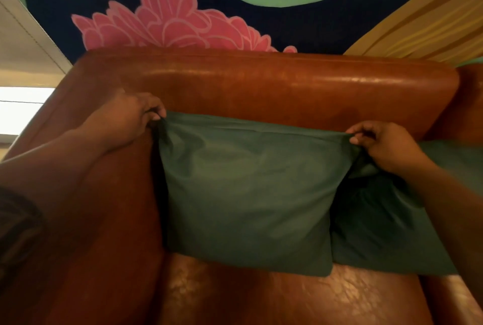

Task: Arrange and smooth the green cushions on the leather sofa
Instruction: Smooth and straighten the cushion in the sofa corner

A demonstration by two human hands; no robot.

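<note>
A dark green cushion [248,194] stands upright against the backrest of the brown leather sofa [261,84], at its left end. My left hand [130,121] pinches the cushion's top left corner. My right hand [384,147] pinches its top right corner. The top edge is stretched between the two hands. A second green cushion [386,228] leans beside it on the right, partly hidden behind my right forearm and the first cushion.
The sofa's left armrest [91,220] runs under my left forearm. The leather seat [287,298] shows below the cushions. A painted wall [170,16] with a pink flower rises behind the backrest. A bright window lies at the far left.
</note>
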